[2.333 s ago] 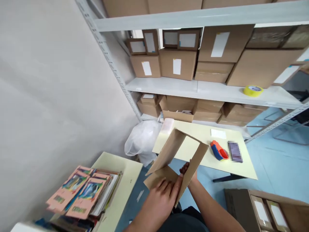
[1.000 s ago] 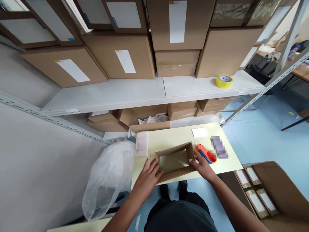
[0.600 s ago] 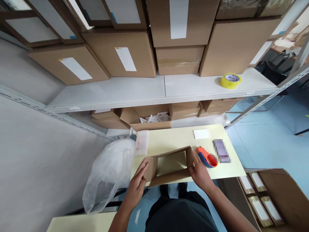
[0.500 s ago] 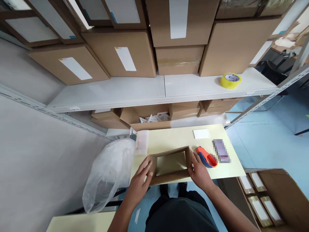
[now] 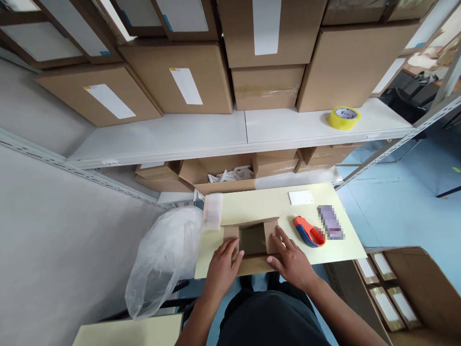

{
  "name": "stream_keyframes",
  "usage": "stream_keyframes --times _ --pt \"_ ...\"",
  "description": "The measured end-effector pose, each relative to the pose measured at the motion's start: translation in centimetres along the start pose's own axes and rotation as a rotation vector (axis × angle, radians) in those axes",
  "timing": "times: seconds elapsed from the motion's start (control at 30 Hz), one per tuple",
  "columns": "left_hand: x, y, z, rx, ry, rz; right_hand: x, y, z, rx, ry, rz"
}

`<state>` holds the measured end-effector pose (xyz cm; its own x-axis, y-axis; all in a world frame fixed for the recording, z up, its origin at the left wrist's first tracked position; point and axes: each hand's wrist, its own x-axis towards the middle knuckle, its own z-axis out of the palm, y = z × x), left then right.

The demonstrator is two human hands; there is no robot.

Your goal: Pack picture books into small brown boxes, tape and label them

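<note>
A small cardboard box stands at the near edge of the pale yellow table, with its two short side flaps folded inward over the opening. My left hand rests on the left flap, fingers stretched out and thumb apart. On the right flap lies my right hand, its fingers spread and thumb near the front edge. An orange and blue tape dispenser lies just right of the right hand. The inside of the box is dim.
A white card and a pixelated purple item lie at the table's right. Bubble-like clear wrap is at its left, beside a plastic bag. A shelf ahead holds cartons and yellow tape. An open carton stands lower right.
The box's two side flaps have gone from upright to folded inward. Both hands have moved closer together, from the box's outer sides onto the flaps.
</note>
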<state>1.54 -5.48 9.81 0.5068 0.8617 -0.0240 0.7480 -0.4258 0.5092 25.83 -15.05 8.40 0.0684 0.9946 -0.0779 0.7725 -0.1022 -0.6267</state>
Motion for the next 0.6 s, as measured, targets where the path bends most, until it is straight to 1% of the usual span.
stream_keyframes --times 0.07,0.17,0.23,0.33,0.43,0.5,0.6 --pt "-0.4 -0.6 -1.4 -0.05 -0.109 0.011 0.0 -0.2 -0.4 -0.012 -0.016 0.012" --pt "-1.1 -1.9 -2.9 -0.083 -0.281 0.088 0.1 0.0 -1.0 -0.033 -0.027 -0.014" --pt "-1.4 -2.9 -3.1 -0.101 -0.309 0.105 0.1 0.6 -1.3 -0.039 -0.05 -0.059" --pt "-1.3 -4.2 -2.2 -0.199 -0.214 0.024 0.1 1.7 -1.1 -0.005 -0.065 -0.112" --pt "-0.8 -4.9 -0.5 -0.344 -0.073 -0.118 0.1 2.4 -0.2 0.109 0.006 -0.091" --pt "-0.6 -4.9 0.8 -0.396 0.056 -0.184 0.1 2.6 0.6 0.193 0.08 -0.072" --pt "-0.8 -4.6 2.6 -0.402 0.284 -0.238 0.1 2.7 1.6 0.274 0.171 -0.037"
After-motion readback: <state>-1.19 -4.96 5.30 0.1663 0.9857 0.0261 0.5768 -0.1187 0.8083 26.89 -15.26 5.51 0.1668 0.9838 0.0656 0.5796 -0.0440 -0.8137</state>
